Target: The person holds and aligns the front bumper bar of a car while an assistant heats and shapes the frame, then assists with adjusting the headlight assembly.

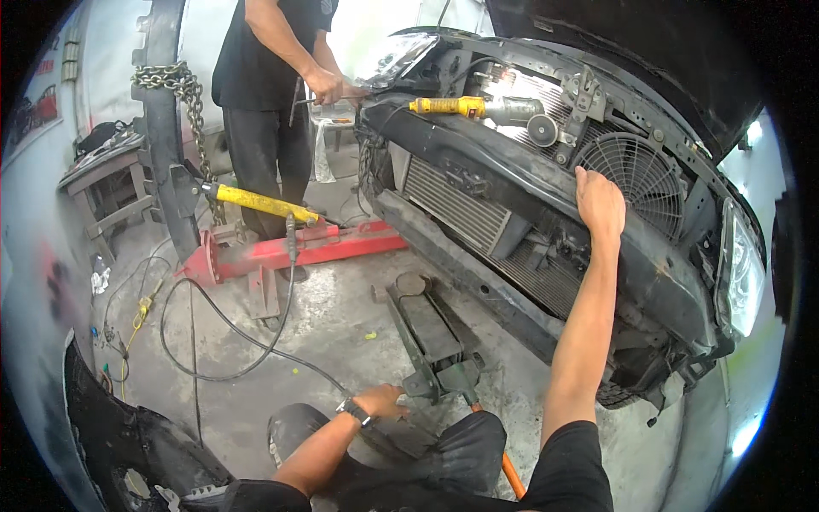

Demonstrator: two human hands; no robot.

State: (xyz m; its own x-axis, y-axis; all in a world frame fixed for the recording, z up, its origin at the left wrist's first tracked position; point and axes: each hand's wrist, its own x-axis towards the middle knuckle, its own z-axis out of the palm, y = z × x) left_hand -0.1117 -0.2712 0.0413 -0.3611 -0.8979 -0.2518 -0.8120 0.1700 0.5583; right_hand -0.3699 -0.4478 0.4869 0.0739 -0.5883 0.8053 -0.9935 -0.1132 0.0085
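Two hands are at work in the head view, well apart from each other. The right hand (pixel 600 205) is raised and lies flat with loose fingers on the black front crossbeam (pixel 546 183) of the stripped car, just left of the round radiator fan (pixel 638 177); it grasps nothing. The left hand (pixel 380 400) is low, curled on the near end of the floor jack (pixel 429 328) that lies on the concrete floor (pixel 333 316) under the car's nose; whether its grip is fully clenched I cannot tell.

Several risks show. A yellow hydraulic ram (pixel 472 107) sits braced across the engine bay above the beam, and a second yellow ram (pixel 260 203) on the red pulling frame (pixel 299 249) is chained to a post (pixel 162 128); should either slip, the beam could jump against the resting palm. Another person's hands (pixel 327 85) work a tool at the car's far corner, so a sudden pull there could jolt the same beam. The black hose (pixel 223 320) loops close by the jack and could snag.
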